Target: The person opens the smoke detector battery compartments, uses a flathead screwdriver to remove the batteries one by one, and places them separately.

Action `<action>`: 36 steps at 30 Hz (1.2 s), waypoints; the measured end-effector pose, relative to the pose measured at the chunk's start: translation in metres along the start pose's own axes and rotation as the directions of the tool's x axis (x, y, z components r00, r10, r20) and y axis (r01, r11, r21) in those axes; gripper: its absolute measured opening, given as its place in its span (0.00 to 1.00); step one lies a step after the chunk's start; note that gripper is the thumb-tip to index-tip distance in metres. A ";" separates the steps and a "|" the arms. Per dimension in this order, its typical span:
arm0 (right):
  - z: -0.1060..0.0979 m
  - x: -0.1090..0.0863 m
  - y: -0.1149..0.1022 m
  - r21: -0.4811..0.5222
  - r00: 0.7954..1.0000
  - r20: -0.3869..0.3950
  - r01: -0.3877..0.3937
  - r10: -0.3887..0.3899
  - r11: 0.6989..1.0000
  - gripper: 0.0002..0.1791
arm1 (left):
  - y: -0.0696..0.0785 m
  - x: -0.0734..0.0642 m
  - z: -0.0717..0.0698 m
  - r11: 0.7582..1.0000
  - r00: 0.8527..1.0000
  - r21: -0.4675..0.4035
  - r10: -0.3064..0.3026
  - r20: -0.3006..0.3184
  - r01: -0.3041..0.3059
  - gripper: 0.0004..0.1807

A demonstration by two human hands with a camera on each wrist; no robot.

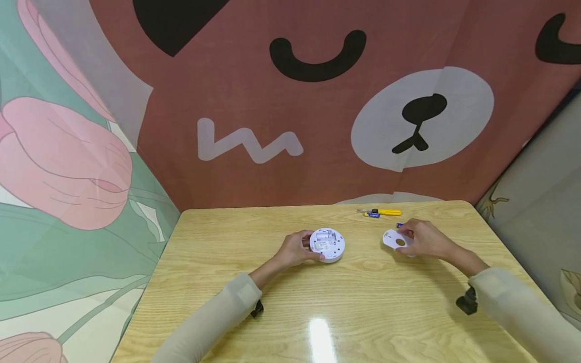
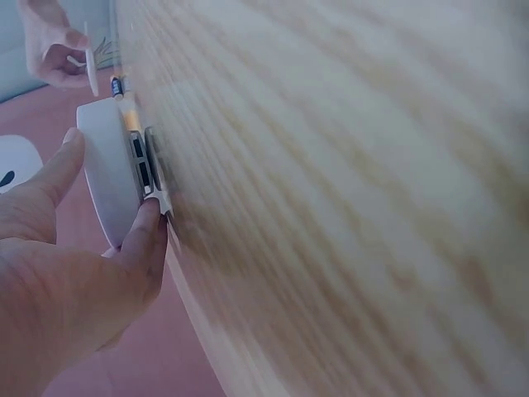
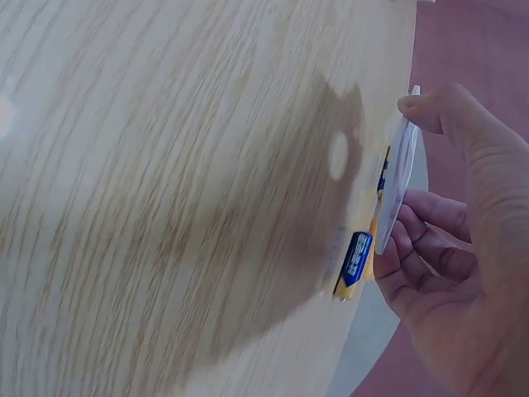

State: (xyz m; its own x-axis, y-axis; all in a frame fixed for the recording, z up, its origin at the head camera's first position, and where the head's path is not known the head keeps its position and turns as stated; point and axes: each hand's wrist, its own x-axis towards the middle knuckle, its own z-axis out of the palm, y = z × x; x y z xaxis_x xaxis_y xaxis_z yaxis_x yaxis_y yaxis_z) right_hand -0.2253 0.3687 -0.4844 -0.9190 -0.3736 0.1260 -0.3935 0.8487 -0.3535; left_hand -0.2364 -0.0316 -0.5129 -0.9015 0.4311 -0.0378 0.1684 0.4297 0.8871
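My left hand [image 1: 295, 249] grips a round white smoke detector [image 1: 329, 248] by its left edge, thumb on the near side and fingers on the far side. Its back faces up, showing a bare battery bay and a printed label. In the left wrist view the detector [image 2: 107, 169] stands edge-on close to the tabletop. My right hand [image 1: 424, 239] pinches a thin white mounting plate [image 1: 391, 239] with a round hole, held tilted above the table. The plate [image 3: 401, 178] appears edge-on in the right wrist view, casting a shadow on the wood.
Under and behind the plate lies a blue and yellow battery [image 3: 355, 260]. Another battery [image 1: 372, 215] lies near the table's back edge, beside a screwdriver [image 1: 386, 212] with a yellow handle. A printed curtain [image 1: 254, 176] hangs right behind the wooden table [image 1: 363, 312].
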 end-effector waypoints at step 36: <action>0.028 0.031 -0.067 0.068 0.995 -0.101 0.025 -0.018 0.997 0.25 | -0.002 0.001 0.000 0.999 1.000 -0.036 -0.022 0.011 0.023 0.43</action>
State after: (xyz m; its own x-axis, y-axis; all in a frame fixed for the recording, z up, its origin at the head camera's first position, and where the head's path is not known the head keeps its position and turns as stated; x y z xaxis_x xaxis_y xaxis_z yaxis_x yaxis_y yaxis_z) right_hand -0.2264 0.2897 -0.4827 -0.9097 -0.3491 0.2249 -0.4135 0.8116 -0.4128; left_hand -0.2375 -0.0325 -0.5145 -0.9007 0.4299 -0.0626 0.1331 0.4104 0.9021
